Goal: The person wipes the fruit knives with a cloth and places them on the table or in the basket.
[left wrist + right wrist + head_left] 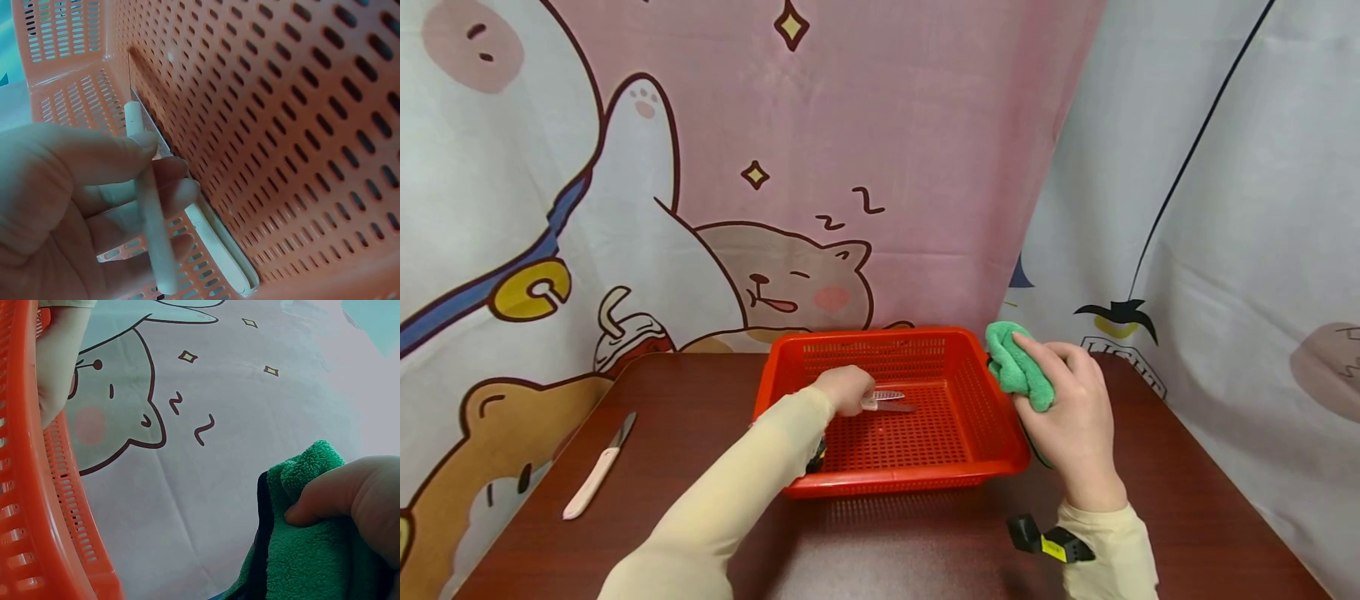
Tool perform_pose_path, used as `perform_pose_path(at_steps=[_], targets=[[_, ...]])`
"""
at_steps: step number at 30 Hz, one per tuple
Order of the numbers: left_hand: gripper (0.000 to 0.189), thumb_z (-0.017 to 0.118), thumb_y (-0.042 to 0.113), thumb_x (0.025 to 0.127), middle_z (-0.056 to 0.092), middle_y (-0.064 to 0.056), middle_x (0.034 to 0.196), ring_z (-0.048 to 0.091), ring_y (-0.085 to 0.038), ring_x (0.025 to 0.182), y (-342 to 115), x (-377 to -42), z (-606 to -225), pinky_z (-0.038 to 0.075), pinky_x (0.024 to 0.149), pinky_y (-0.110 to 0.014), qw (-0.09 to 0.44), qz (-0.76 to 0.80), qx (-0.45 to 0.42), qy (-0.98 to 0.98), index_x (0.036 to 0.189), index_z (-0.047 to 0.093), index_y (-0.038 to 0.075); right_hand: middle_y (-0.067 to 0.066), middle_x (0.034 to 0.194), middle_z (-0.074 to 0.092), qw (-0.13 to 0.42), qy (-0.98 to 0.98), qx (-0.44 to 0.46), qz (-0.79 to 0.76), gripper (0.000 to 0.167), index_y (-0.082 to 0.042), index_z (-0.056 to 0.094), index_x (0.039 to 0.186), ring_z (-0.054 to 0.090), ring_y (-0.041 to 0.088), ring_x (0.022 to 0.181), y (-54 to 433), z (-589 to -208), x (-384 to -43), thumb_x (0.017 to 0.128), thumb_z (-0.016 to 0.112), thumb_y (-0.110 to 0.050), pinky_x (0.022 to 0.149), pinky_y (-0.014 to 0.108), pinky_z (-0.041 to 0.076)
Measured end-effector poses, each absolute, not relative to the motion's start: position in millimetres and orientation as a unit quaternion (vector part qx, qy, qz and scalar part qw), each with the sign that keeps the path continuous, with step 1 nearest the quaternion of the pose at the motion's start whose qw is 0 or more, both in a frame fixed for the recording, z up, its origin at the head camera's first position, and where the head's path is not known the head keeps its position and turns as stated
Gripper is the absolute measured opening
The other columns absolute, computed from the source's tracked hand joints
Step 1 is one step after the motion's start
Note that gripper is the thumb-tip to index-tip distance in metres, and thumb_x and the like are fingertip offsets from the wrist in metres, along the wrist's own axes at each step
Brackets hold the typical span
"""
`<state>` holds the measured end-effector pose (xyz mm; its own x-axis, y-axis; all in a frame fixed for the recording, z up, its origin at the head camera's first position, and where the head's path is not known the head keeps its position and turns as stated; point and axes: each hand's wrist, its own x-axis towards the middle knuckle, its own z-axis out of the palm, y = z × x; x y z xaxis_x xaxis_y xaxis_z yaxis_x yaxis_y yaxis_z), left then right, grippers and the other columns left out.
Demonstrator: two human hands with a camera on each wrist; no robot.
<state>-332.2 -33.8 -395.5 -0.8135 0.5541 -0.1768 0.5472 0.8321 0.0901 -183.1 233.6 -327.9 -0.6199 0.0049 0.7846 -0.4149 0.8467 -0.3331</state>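
My left hand (846,389) reaches into a red plastic basket (917,477) and pinches a knife (159,250) by its pale handle between thumb and fingers. Beneath it, another pale-handled knife (219,250) lies along the basket's perforated floor, partly covered by the fingers. Two blades show side by side past the hand in the head view. Off to the basket's right, my right hand (1071,408) grips a folded green cloth (1017,367), thumb pressed on its fluffy face. The cloth has a dark edge in the right wrist view.
A third knife (597,479) with a pale pink handle lies on the left of the dark brown table (880,554), its blade pointing away. A printed cartoon curtain (925,167) hangs behind and on both sides of the table.
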Motion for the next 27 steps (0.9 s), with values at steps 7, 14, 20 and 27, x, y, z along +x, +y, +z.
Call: perform_pose_path(at_steps=[7,14,20,27], targets=[[0.027,0.072,0.031,0.092,0.050,0.003,0.068,0.043,-0.014,0.062,-35.7,-333.6,-398.4,0.036,0.057,-0.030,0.118,0.023,0.291,0.949,0.075,0.059,0.015,0.020,0.110,0.056,0.419,-0.865,0.116,0.252,0.063,-0.010,0.067,0.127,0.050,0.038,0.099,232.5,-328.0,-183.0,0.068,0.079,0.007,0.077,0.048,0.039],[0.027,0.074,0.029,0.090,0.070,-0.002,0.104,0.064,-0.019,0.095,-38.4,-331.1,-394.1,0.053,0.082,-0.039,0.103,0.039,0.292,0.950,0.109,0.072,0.010,0.021,0.110,0.055,0.417,-0.866,0.111,0.251,0.063,-0.009,0.067,0.127,0.050,0.038,0.099,232.4,-328.4,-182.7,0.068,0.080,0.007,0.077,0.049,0.040],[0.035,0.076,0.027,0.089,0.069,-0.007,0.115,0.065,-0.022,0.102,-41.7,-325.7,-381.5,0.052,0.087,-0.041,0.099,0.071,0.299,0.947,0.117,0.070,0.008,0.021,0.111,0.055,0.418,-0.866,0.111,0.251,0.063,-0.010,0.066,0.127,0.050,0.039,0.099,233.0,-328.5,-182.2,0.068,0.080,0.007,0.077,0.049,0.039],[0.037,0.073,0.022,0.092,0.066,-0.010,0.121,0.063,-0.023,0.106,-46.3,-323.0,-367.8,0.050,0.091,-0.041,0.096,0.111,0.300,0.943,0.124,0.066,0.006,0.020,0.110,0.055,0.419,-0.865,0.113,0.251,0.063,-0.010,0.067,0.127,0.050,0.038,0.098,232.7,-327.9,-181.5,0.068,0.079,0.007,0.076,0.048,0.039]])
